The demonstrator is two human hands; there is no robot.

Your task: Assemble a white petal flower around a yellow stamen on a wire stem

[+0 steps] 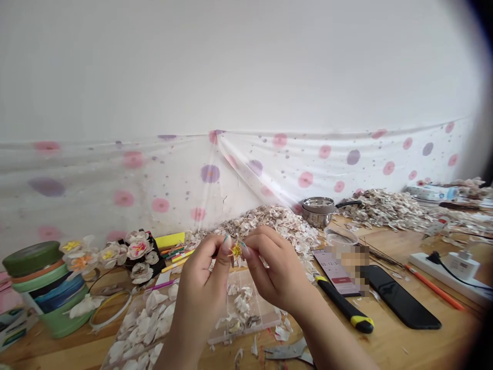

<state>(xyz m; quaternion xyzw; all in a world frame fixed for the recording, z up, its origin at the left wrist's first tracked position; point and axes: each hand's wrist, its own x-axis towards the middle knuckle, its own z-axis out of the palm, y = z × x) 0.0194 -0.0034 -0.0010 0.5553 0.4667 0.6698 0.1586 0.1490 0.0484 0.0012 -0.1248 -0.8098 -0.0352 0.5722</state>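
My left hand [204, 275] and my right hand [275, 270] meet above the table, both pinched closed at the fingertips. Between them they hold a small yellow flower centre [236, 250] with thin pointed strands. Below the hands is a clear plastic compartment box [265, 322] with pale petal pieces [242, 300] in it. Many whitish petals [142, 326] lie in a tray to the left of my left forearm. Scissors [287, 351], partly covered by my right forearm, rest on the wood.
A petal heap [275, 221] and metal bowls [318, 210] stand at the back. Right are a yellow-black handled tool [342, 303], phones [402, 298] and a power strip [423, 263]. Left are tape rolls [57, 298] and finished flowers [139, 252]. Patterned plastic sheeting [154, 180] covers the lower wall.
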